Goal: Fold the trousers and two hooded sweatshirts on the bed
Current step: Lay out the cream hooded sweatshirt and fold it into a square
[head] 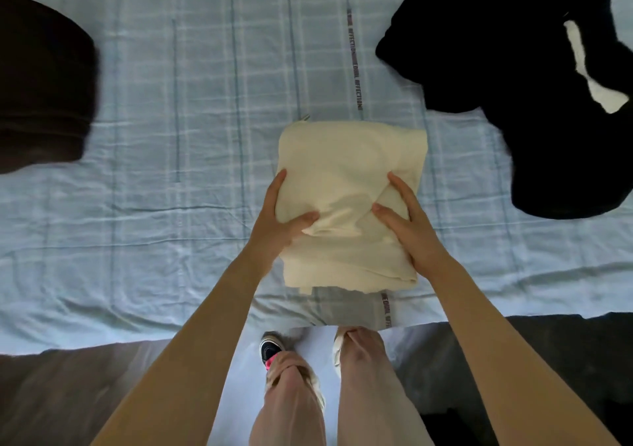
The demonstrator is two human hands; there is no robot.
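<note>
Cream bundle [349, 157]: folded into a thick square and held between the two hands. I cannot tell whether it is the trousers or a sweatshirt.
Left hand [279, 222]: clamped on the bundle's left side, fingers along the edge.
Right hand [411, 229]: clamped on the right side in the same way.
Thumbs [306, 218]: both press down on top, near the middle.
Why held so: a grip from both sides with the thumbs on top looks meant to stop the layers sliding apart, either to settle the bundle or to carry it off. There is shadow under its near edge, so it may be slightly raised.
Bed [171, 102]: checked blue sheet, under and all around the hands.
Black garment [496, 68]: well beyond the right hand and off to its right. It lies crumpled with a white patch [596, 92] showing, so I judge it not yet folded.
Brown pile [41, 85]: well off to the left of the left hand. It looks squared and stacked, likely done.
Containers: none that I can see; everything lies straight on the sheet.
</note>
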